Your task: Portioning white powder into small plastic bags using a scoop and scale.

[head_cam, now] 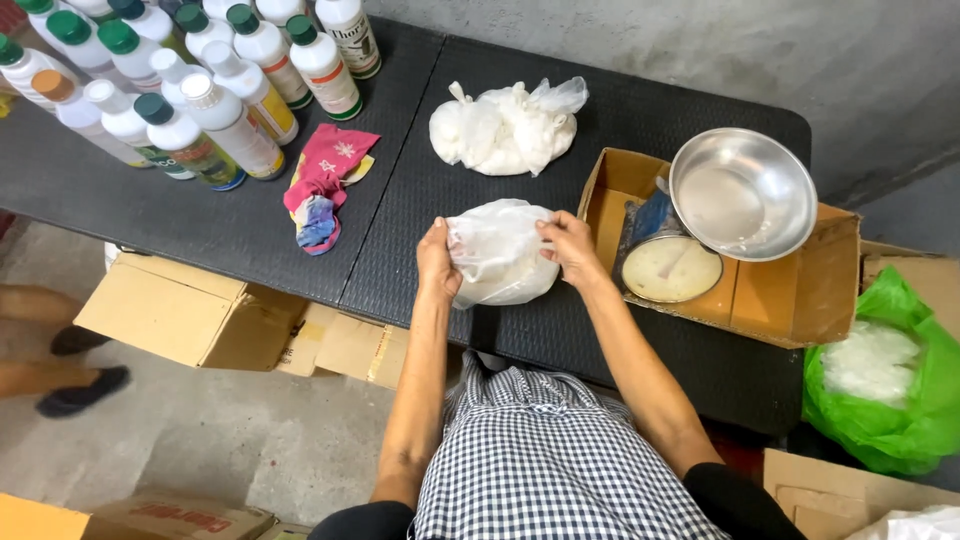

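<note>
**Both hands on the clear bag, front edge of table**

Your left hand (437,262) and right hand (570,246) are each closed on the same thing: a clear plastic bag (500,255) w/ white contents, pinched at its upper corners. L grips the left side, R grips the top right, fingers curled into the film. Neither hand is nearer; the bag sits directly betw. them, touching both, so the relation that counts is symmetric: bag dead centre, just ahead of your body, its wider span running left-right from one hand to the other. The bottom bulges toward you and rests on the black table (230,215), near the front edge.

Bag itself: thin, translucent, wrinkled, cloudy white inside. Top looks loose, not tied, though the hands hide part of the mouth, so can't say for sure.

Outward from there:
- Straight beyond, well apart: a pile of tied white bags (505,125), knotted tops up.
- To your right, just beside R hand: an open cardboard box (790,295) holding a round pale container (670,270); a steel bowl (742,192) rests tilted across its top.
- Far right, off the table: a green plastic bag (880,410) w/ whitish stuff in it.
- To your left: a pink cloth (325,180), crumpled; behind it a cluster of white bottles (190,90), green and white caps, upright.
- Below the table: flattened cardboard (190,315); another person's feet (75,385) at far left.
</note>
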